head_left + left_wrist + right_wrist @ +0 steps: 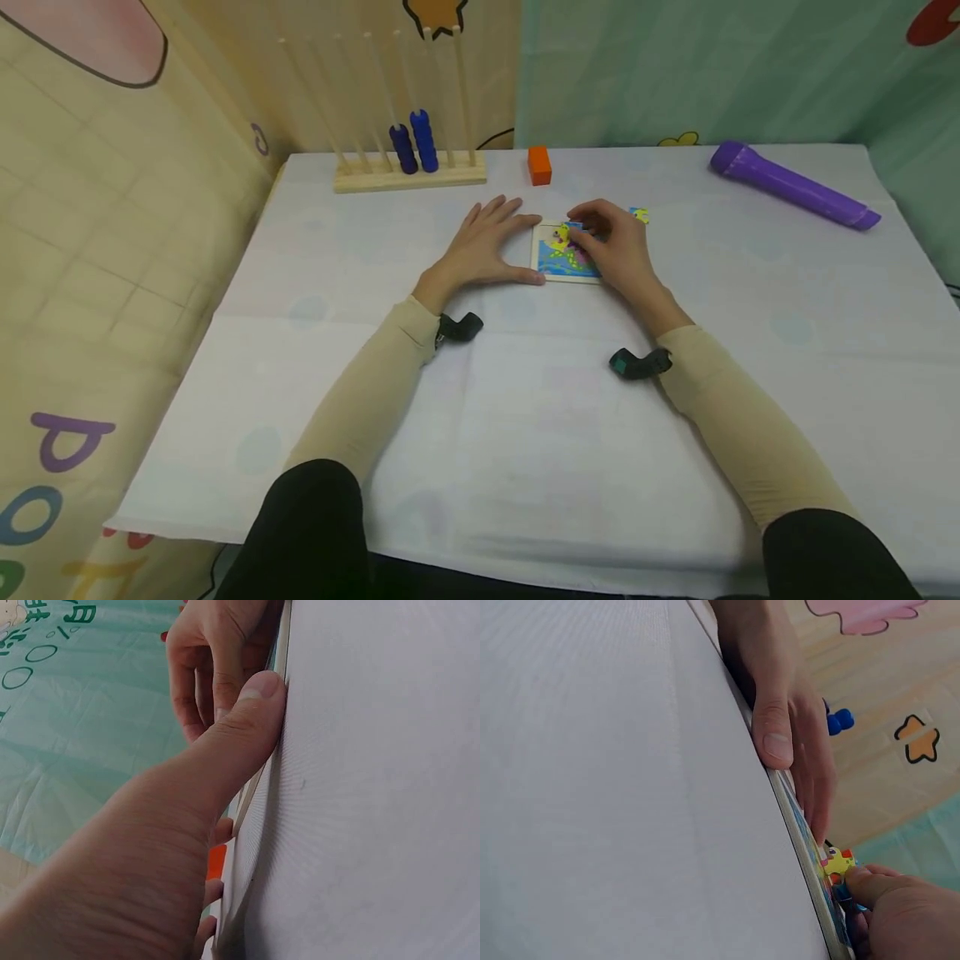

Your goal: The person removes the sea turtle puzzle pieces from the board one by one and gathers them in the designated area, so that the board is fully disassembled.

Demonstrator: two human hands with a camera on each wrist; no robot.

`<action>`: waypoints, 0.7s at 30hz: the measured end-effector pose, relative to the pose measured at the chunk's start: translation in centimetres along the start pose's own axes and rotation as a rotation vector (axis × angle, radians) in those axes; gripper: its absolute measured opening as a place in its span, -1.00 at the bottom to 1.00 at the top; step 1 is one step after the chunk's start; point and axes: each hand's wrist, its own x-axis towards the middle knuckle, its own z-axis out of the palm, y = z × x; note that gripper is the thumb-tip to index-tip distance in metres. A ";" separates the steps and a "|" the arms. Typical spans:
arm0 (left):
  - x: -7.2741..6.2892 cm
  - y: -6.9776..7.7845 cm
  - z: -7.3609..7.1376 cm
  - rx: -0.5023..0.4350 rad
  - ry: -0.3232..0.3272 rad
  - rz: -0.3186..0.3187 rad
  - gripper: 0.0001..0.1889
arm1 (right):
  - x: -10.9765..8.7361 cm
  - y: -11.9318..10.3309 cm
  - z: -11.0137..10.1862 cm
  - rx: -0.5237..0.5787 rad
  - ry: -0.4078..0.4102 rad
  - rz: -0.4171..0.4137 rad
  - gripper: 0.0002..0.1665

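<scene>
A small picture puzzle in a pale frame lies on the white-covered table, showing blue, yellow and green pieces with a gap along its top left. My left hand rests at the frame's left side, fingers spread, thumb against the lower left corner and index fingertip near the upper one. Over the puzzle, my right hand pinches a yellow puzzle piece between thumb and fingers; it stands tilted up from the board in the right wrist view. Part of the puzzle's right side is hidden by that hand.
Another puzzle piece lies just beyond my right hand. An orange block sits behind the puzzle. A wooden peg rack with blue beads stands at the back left, and a purple tube-shaped object lies at the back right.
</scene>
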 end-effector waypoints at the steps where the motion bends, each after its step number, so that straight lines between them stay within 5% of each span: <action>1: 0.0 0.0 0.0 -0.001 0.003 0.001 0.03 | 0.1 0.1 -0.1 0.012 0.006 0.010 -0.67; 14: 0.3 0.2 0.2 0.005 -0.010 -0.006 0.04 | 1.0 1.9 -4.9 0.214 0.225 0.221 -0.70; 21: 0.1 0.0 0.0 0.009 -0.025 -0.013 0.06 | 1.1 4.0 -7.3 0.168 0.343 0.317 -0.73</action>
